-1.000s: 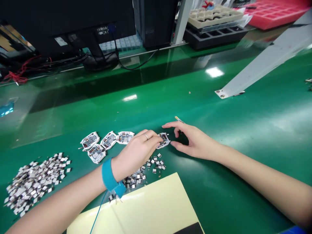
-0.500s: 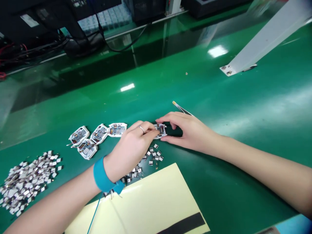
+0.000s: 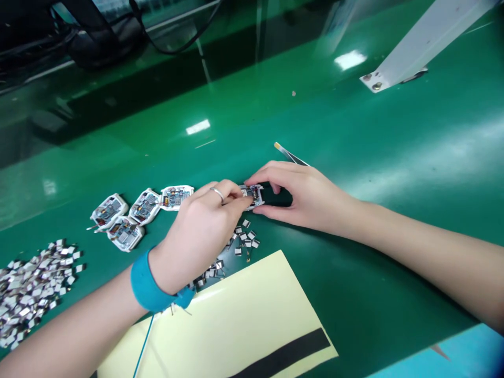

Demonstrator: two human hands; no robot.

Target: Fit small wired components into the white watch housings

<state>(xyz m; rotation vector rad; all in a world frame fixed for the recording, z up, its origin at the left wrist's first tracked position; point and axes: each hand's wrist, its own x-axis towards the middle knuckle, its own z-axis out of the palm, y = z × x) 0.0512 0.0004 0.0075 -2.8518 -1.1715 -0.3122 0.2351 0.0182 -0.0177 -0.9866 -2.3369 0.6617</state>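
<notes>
A small white-framed circuit board (image 3: 252, 195) lies on the green mat between both hands. My left hand (image 3: 200, 231), with a ring and a blue wrist strap, pinches the board's left side with closed fingers. My right hand (image 3: 299, 197) curls round its right side, thumb below and fingers above. Tweezers (image 3: 289, 154) with a yellow tip stick out behind my right hand; whether the hand holds them is hidden. Several small silver parts (image 3: 242, 242) lie just under my left hand.
Several more circuit boards (image 3: 136, 210) lie in a group at the left. A big heap of silver parts (image 3: 31, 286) sits at the far left. A pale yellow sheet (image 3: 240, 325) with a black strip lies near me. A white metal bar (image 3: 417, 44) crosses the top right.
My right hand has moved in and closed round the board, which my left hand was holding alone before. The view has tilted down, so everything sits higher in the picture.
</notes>
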